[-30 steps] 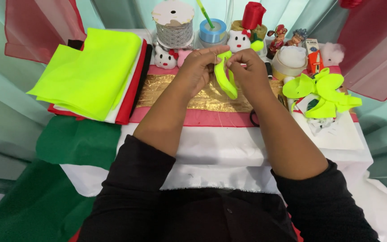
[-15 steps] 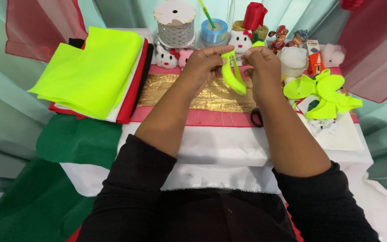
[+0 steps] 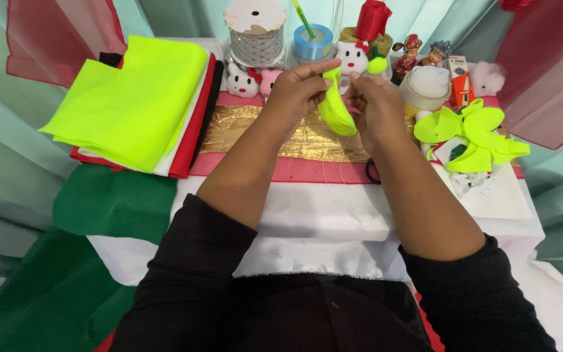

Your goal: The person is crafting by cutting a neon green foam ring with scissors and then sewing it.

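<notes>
Basically both hands pinch the neon strip (image 3: pixel 335 107): left hand (image 3: pixel 298 91) grips its top end, right hand (image 3: pixel 373 104) closed on the side, above the gold cloth (image 3: pixel 242 130). Looks soft, light, floppy (felt probably); hold by edges.

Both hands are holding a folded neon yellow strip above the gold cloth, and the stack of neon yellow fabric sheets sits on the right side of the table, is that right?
Not quite. The head view shows the stack of neon yellow fabric sheets on the left side of the table, not the right. The rest holds: the left hand and right hand hold a folded neon yellow strip above the gold cloth.
</notes>
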